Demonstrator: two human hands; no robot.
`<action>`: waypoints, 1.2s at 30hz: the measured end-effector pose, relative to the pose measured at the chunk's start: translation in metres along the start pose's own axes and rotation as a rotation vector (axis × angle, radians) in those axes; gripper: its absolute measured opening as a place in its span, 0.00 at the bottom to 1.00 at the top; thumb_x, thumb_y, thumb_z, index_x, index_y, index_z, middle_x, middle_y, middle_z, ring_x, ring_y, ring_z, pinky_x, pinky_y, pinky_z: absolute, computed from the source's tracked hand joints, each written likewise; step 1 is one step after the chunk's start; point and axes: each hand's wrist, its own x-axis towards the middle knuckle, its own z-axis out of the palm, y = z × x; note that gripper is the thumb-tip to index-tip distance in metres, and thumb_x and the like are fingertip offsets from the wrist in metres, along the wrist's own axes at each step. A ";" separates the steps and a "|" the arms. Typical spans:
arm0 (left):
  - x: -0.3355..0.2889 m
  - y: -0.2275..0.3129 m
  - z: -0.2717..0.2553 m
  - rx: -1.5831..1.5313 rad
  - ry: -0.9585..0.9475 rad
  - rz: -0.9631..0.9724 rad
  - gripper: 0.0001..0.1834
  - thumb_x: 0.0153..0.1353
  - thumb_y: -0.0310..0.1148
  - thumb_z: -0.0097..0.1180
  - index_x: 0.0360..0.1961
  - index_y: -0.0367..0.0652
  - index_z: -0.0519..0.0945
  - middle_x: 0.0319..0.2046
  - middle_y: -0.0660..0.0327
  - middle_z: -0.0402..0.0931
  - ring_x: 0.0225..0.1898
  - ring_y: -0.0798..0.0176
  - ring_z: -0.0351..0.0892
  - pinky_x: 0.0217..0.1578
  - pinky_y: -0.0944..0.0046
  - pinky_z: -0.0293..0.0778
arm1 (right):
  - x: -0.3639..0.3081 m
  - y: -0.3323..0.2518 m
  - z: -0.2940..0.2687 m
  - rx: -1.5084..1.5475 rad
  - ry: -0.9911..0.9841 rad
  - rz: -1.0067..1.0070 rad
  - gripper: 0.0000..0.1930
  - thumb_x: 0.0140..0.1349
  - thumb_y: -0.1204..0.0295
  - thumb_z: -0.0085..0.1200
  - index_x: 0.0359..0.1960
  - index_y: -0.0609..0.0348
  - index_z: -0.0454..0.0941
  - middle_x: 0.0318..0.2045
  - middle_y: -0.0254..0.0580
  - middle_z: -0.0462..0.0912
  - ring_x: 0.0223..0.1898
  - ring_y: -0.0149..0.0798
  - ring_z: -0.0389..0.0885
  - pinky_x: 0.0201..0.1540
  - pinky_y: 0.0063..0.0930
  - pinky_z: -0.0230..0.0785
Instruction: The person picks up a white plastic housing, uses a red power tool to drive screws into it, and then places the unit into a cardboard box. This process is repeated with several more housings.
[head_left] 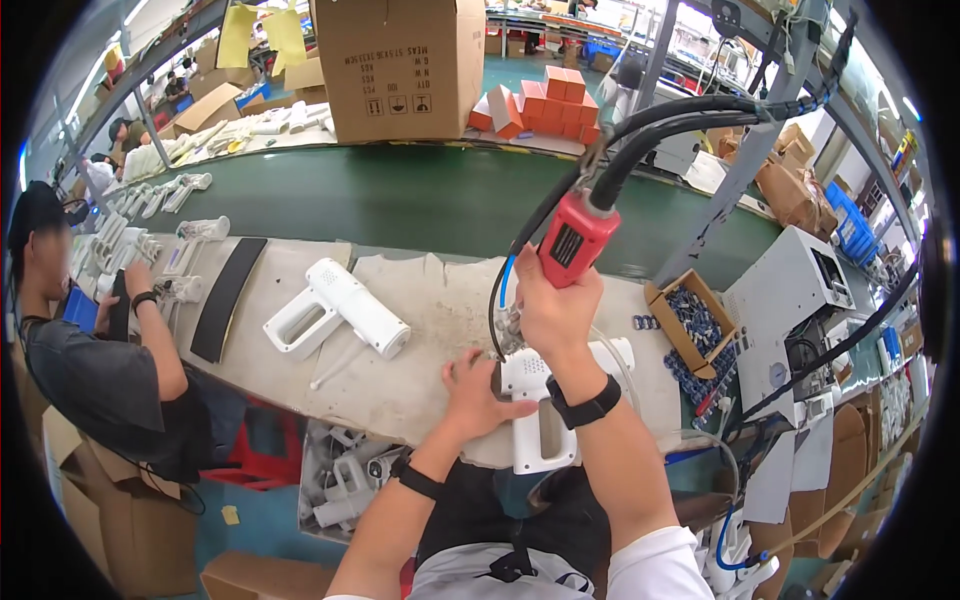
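My right hand is wrapped round a red power screwdriver, which hangs from thick black cables. Its tip points down at a white handheld device housing with a looped handle, lying at the table's front edge; the tip itself is hidden by my hand. My left hand grips the left side of this housing, thumb across its handle. A second white device of the same shape lies on the table to the left, a thin white rod next to it.
An open carton of small blue-and-silver parts stands at right, beside a grey machine. A black curved strip lies at left, near a seated co-worker. The green conveyor runs behind. Below the table sits a bin of white parts.
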 end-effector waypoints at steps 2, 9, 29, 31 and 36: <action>0.002 0.002 -0.001 -0.023 -0.042 0.014 0.48 0.36 0.66 0.66 0.50 0.36 0.74 0.53 0.47 0.70 0.67 0.46 0.49 0.64 0.41 0.33 | -0.005 0.003 0.001 -0.025 -0.026 -0.025 0.10 0.62 0.70 0.59 0.27 0.62 0.74 0.17 0.32 0.75 0.16 0.24 0.71 0.18 0.19 0.62; 0.004 0.000 0.009 -0.014 0.087 -0.034 0.50 0.40 0.63 0.66 0.60 0.43 0.68 0.53 0.50 0.70 0.64 0.52 0.55 0.64 0.41 0.35 | -0.007 -0.032 -0.010 0.031 0.064 -0.178 0.06 0.62 0.74 0.57 0.32 0.63 0.74 0.16 0.32 0.74 0.15 0.24 0.71 0.17 0.19 0.61; 0.005 -0.004 0.016 0.047 -0.076 -0.010 0.59 0.34 0.66 0.68 0.66 0.47 0.60 0.59 0.57 0.66 0.66 0.50 0.50 0.64 0.41 0.33 | -0.035 -0.019 -0.012 -0.052 -0.091 -0.035 0.06 0.61 0.74 0.59 0.30 0.61 0.75 0.19 0.30 0.75 0.20 0.23 0.72 0.22 0.19 0.63; 0.000 -0.004 0.016 0.067 0.000 -0.016 0.60 0.34 0.65 0.68 0.66 0.44 0.59 0.59 0.55 0.66 0.66 0.50 0.50 0.64 0.41 0.32 | -0.033 -0.025 -0.015 -0.049 -0.087 0.005 0.06 0.61 0.74 0.58 0.30 0.62 0.74 0.18 0.30 0.75 0.18 0.23 0.71 0.21 0.19 0.62; -0.005 0.016 -0.002 -0.049 0.068 -0.037 0.61 0.35 0.62 0.69 0.66 0.40 0.58 0.58 0.51 0.66 0.66 0.50 0.52 0.65 0.41 0.32 | -0.022 -0.077 -0.031 -0.007 -0.042 -0.152 0.05 0.62 0.76 0.56 0.34 0.64 0.73 0.16 0.33 0.74 0.14 0.26 0.71 0.17 0.20 0.61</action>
